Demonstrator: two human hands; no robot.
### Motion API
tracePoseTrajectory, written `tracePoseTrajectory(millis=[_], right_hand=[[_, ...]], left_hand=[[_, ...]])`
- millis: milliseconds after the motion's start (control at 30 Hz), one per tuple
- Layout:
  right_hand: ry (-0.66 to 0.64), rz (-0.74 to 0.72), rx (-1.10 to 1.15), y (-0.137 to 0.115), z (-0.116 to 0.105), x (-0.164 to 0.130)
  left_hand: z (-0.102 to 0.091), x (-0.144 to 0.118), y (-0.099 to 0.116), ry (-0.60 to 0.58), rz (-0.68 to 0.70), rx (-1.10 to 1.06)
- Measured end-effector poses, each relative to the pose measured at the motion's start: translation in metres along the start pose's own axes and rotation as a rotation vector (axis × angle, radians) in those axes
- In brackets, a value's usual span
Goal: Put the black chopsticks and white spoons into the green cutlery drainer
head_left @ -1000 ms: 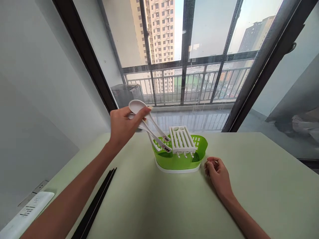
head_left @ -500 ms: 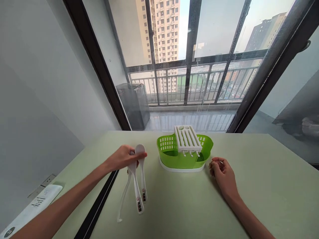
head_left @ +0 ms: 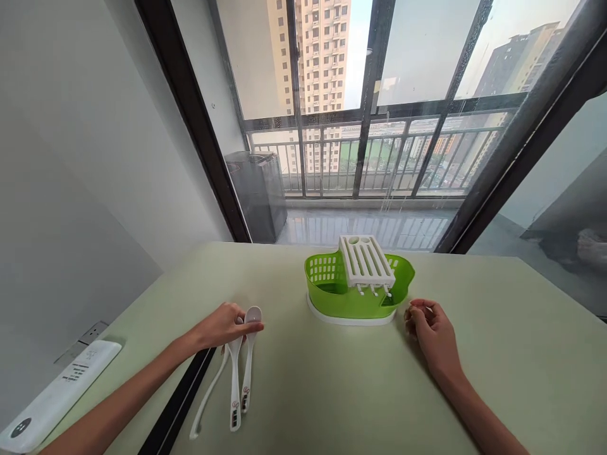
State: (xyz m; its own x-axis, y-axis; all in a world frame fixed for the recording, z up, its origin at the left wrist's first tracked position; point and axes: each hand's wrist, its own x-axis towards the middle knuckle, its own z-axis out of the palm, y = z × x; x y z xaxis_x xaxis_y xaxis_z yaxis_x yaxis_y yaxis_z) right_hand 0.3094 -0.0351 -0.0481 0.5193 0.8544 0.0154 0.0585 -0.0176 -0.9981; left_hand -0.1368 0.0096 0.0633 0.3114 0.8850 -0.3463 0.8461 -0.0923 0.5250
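White spoons (head_left: 235,385), three handles showing, are pinched in the grip of the left hand (head_left: 219,327) over the left part of the worktop (head_left: 332,379), the handles fanned toward the near edge and just beside dark sticks (head_left: 181,398). The right hand (head_left: 435,340) rests between the green basket (head_left: 344,305) and the right edge, fingers curled in, and I cannot tell whether its grip holds anything. Near the far edge, the basket carries a white slotted rack (head_left: 367,259) across its top.
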Motion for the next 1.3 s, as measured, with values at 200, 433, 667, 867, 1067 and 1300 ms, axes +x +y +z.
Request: tracePoseTrajectory(millis=[200,433,667,867,1067,1300], right_hand=[[-0.004,0.001,-0.012,0.003,-0.003,0.0],[-0.004,-0.006,-0.025,0.003,-0.005,0.0],[-0.008,0.003,-0.021,0.004,-0.005,0.001],[-0.004,0.007,-0.01,0.001,-0.003,0.0],[-0.009,0.0,0.003,-0.001,0.0,0.001],[-0.014,-0.005,0.003,-0.002,0.002,0.001]], left_hand=[[0.008,-0.002,-0.002,0.015,0.026,-0.013],[0.028,-0.005,0.0,0.21,0.182,-0.001],[0.041,-0.006,0.005,0.33,0.262,0.207],[0.05,-0.004,0.006,0.41,0.322,0.397],[0.053,-0.008,0.006,0.528,0.337,0.522],[0.039,-0.008,0.019,0.626,0.353,0.649]])
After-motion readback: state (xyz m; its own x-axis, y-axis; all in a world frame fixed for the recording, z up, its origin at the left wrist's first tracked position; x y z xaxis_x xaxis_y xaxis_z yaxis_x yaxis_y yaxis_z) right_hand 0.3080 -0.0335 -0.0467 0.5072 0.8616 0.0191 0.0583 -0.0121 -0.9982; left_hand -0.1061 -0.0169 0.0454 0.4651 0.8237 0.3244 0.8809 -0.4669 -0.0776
